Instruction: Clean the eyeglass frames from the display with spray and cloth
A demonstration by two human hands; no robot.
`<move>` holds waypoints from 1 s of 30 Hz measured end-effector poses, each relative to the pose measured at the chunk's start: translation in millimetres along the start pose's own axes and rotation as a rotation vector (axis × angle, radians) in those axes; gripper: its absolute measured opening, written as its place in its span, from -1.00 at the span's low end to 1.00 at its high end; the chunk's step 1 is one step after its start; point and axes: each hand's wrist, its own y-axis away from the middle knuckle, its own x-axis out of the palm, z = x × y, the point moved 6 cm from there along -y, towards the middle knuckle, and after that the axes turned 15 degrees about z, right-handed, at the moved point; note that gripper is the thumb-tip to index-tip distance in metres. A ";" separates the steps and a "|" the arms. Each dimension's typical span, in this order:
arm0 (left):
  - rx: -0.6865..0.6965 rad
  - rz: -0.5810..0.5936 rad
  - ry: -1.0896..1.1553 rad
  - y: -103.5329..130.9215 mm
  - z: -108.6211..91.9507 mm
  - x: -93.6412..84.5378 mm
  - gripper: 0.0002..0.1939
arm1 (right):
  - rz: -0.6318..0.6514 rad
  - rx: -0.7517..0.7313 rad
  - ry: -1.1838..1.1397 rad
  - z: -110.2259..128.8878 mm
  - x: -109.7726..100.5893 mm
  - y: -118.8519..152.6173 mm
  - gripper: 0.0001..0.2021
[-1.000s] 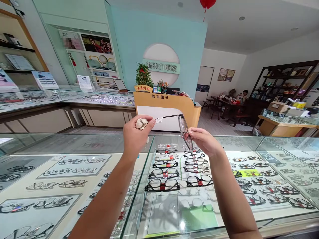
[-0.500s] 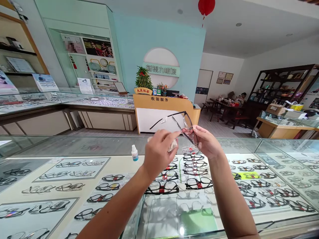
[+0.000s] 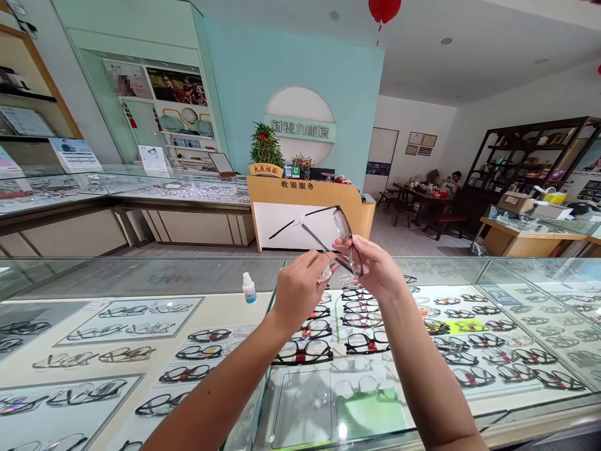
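Observation:
A pair of dark-rimmed eyeglasses [image 3: 344, 223] is held up above the glass counter, both temples spread and pointing left. A small white tag hangs on the far temple. My right hand [image 3: 384, 270] is closed around the front of the frame near the bridge and lower lens. Bunched in my left hand [image 3: 298, 287] is a white cloth or tissue [image 3: 325, 274]. The fingertips of that hand meet the near temple close to the hinge; whether the cloth touches it there is hidden. On the counter left of my hands stands a small white bottle [image 3: 249, 288] with a blue-marked label.
Rows of eyeglasses [image 3: 304, 352] lie under the counter glass [image 3: 300, 426], with more in trays [image 3: 129, 319] at left. Beyond the counter stands a wooden cashier desk [image 3: 307, 188] with a plant. A person [image 3: 451, 183] sits at a table far right.
My left fingers have shifted along the near temple, the cloth still in hand. The glasses have tilted slightly in my right hand. The whole view has shifted a little.

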 end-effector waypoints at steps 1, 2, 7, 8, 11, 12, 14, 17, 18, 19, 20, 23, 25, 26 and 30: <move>-0.009 0.008 -0.001 -0.5 0.9 1.5 -0.79 | -0.018 -0.017 -0.001 0.4 -2.1 -0.3 -0.77; -0.021 0.022 -0.001 -1.0 2.1 3.5 -0.79 | -0.037 -0.038 -0.005 1.2 -4.1 -0.4 -0.78; -0.096 0.118 0.063 -2.2 10.2 17.3 -0.76 | -0.163 -0.160 -0.049 7.6 -13.9 1.1 -0.77; -0.109 0.132 0.095 -2.1 11.3 19.7 -0.76 | -0.188 -0.193 -0.055 9.2 -15.1 1.8 -0.77; -0.145 0.152 0.202 -2.2 13.1 23.9 -0.76 | -0.227 -0.275 -0.062 11.8 -14.9 2.9 -0.77; -0.156 0.158 0.238 -2.4 13.1 24.1 -0.76 | -0.227 -0.284 -0.059 11.7 -13.7 2.7 -0.76; -0.188 0.184 0.310 -3.4 12.5 22.4 -0.78 | -0.214 -0.281 -0.056 10.5 -10.8 1.7 -0.76; -0.278 0.294 0.415 -3.4 11.7 13.6 -0.74 | -0.188 -0.249 -0.100 9.7 -7.6 0.6 -0.78; -0.316 0.337 0.454 -1.9 12.3 8.4 -0.64 | -0.181 -0.241 -0.123 10.6 -6.9 0.8 -0.80; -0.359 0.376 0.502 0.9 13.9 2.2 -0.54 | -0.178 -0.237 -0.142 12.0 -6.5 1.5 -0.82; -0.405 0.411 0.561 5.4 17.0 -4.4 -0.48 | -0.178 -0.234 -0.155 13.9 -6.1 2.5 -0.85; -0.561 0.450 0.745 30.1 37.0 -24.6 -0.50 | -0.177 -0.221 -0.157 19.2 -3.8 6.6 -0.91; -0.665 0.411 0.810 55.3 59.9 -36.8 -0.51 | -0.166 -0.202 -0.135 20.5 -0.8 8.7 -0.92; -0.722 0.382 0.832 70.2 73.3 -41.4 -0.51 | -0.155 -0.190 -0.123 20.2 1.2 9.3 -0.91; -1.041 0.461 0.921 142.3 122.9 -37.0 -0.41 | -0.094 -0.146 -0.125 12.6 9.0 7.8 -0.90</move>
